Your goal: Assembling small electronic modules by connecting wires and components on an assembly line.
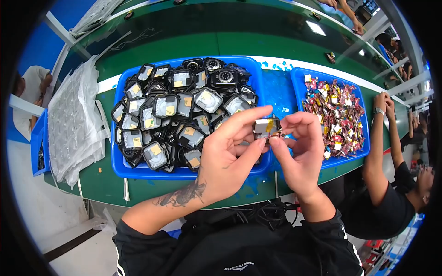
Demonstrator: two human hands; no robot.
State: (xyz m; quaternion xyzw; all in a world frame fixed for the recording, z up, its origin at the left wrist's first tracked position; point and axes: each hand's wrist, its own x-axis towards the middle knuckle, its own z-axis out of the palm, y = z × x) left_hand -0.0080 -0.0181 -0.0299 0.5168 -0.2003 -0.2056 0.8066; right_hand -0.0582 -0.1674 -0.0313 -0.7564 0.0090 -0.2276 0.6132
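Between my hands, in front of my chest, is a small black watch case (260,129) with a silvery face and a strip of yellow tape. My left hand (228,158) is closed around its left side, thumb at the lower edge and fingers behind. At its right edge, my right hand (301,154) pinches with thumb and fingertips, where a small dark part with thin reddish wires (279,134) shows. Whether these wires are joined to the case cannot be made out. Behind my left hand, a blue tray (115,158) holds a heap of black watch cases (165,106), many bearing tan stickers.
To the right, a second blue tray (367,142) is heaped with small wired parts (338,115) in red, yellow and white. Crumpled clear plastic sheeting (76,124) covers the left end of the green bench (103,184). A co-worker's forearms (380,147) reach in at the right.
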